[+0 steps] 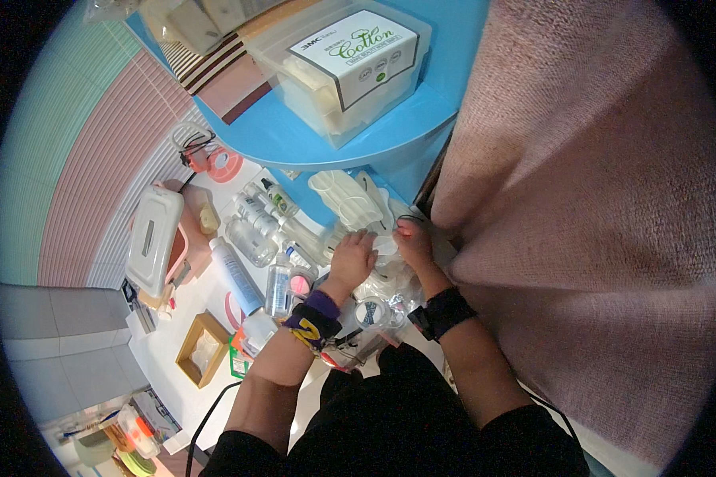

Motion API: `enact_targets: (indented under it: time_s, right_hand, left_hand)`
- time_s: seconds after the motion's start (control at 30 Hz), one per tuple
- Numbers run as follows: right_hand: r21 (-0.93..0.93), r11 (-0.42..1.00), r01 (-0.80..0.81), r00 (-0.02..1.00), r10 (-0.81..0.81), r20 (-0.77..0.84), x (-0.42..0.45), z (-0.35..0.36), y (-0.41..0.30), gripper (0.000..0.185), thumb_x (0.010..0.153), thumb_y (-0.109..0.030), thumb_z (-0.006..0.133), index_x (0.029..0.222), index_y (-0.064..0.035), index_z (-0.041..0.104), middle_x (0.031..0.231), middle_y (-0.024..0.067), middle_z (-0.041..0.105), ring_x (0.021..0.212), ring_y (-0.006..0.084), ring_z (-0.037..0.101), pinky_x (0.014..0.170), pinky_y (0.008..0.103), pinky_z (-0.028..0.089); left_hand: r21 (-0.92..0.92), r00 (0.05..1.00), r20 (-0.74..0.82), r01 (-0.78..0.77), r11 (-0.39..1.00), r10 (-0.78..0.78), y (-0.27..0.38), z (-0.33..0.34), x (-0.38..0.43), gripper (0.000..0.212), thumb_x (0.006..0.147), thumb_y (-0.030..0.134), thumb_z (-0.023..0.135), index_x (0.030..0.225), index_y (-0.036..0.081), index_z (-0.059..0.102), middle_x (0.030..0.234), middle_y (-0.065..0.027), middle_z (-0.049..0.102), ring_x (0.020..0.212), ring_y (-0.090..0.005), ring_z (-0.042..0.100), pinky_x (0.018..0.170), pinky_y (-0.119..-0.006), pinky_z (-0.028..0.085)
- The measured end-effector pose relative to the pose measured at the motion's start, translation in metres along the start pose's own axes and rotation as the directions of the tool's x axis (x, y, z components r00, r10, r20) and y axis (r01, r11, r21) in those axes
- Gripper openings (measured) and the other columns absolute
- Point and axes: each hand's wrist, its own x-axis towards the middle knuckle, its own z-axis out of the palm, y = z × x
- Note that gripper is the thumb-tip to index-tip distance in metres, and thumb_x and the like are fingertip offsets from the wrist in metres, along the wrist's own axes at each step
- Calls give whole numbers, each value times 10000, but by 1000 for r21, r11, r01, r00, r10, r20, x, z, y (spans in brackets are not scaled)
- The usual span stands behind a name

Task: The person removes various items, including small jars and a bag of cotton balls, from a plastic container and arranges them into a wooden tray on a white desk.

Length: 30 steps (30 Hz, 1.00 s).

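Observation:
My left hand (353, 260) reaches over the crowded white tabletop, its fingers bent at the edge of a small translucent piece (385, 247). On that piece's other side is my right hand (413, 239), fingers curled, near a thin dark cord or band (410, 218). Whether either hand grips something is hard to make out. Just beyond the hands lie a ribbed translucent plastic container (345, 200) and pale flat pieces (383, 206). Below the hands are crumpled clear plastic bags (403, 289) and a round clear tub (370, 312) with a printed lid. Both wrists wear dark bands.
Clear bottles (250, 240) and a spray can (237, 276) stand left of my left hand. Farther left are a pink box with white lid (155, 238) and a wooden tray (185, 358). A blue shelf (256, 140) holds a cotton box (340, 77). A brownish curtain (585, 238) hangs close on the right.

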Motion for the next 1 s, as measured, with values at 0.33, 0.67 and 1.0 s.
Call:
enact_targets:
  time_s: [0.33,0.67,1.0]
  right_hand:
    - [-160,987,27,999,-31,-18,-10,11,-27,462,786,-235,740,1147,24,612,1006,179,685,910,283,666,789,373,518]
    - [-118,990,-74,992,85,92,-75,-4,-16,427,837,-181,687,1196,25,581,984,94,667,881,164,619,762,317,499]
    - [30,998,-59,931,44,362,-193,24,-68,437,872,-129,655,1274,1,545,1033,83,654,883,139,602,781,291,494]
  left_hand:
    - [-29,1000,13,-9,1000,9,10,-9,-14,390,819,185,619,1185,54,586,1211,-188,574,1094,-377,541,933,-451,452]
    - [-187,993,-101,45,981,-65,11,-45,-65,443,831,138,633,1259,66,546,1246,-190,553,1127,-385,526,972,-427,438]
    - [-338,950,-186,178,924,-251,-32,-75,-137,503,857,213,629,1297,15,485,1234,-236,540,1144,-411,513,969,-434,431]
